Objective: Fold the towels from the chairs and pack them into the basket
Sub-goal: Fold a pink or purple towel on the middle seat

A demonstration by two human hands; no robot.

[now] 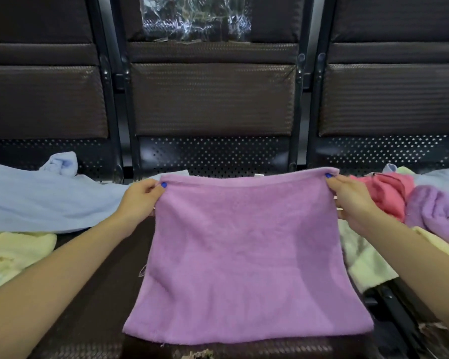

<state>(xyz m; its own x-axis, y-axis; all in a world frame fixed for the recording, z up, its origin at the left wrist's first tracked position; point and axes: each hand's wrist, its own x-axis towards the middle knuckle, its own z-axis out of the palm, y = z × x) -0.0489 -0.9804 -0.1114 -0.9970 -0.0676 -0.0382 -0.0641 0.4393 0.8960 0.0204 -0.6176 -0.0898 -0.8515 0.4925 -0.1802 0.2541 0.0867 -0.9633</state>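
A purple towel lies spread over the middle chair seat, folded double with both layers meeting along its far edge. My left hand pinches its far left corner and my right hand pinches its far right corner. A light blue towel is draped over the left seat, with a pale yellow towel in front of it. On the right seat sit a pink towel, a crumpled lilac towel, a cream towel and another light blue one. No basket is in view.
Three dark padded chairs stand in a row, their backrests rising right behind the towels. A clear plastic bag hangs at the top of the middle backrest. Dark metal frame posts separate the seats.
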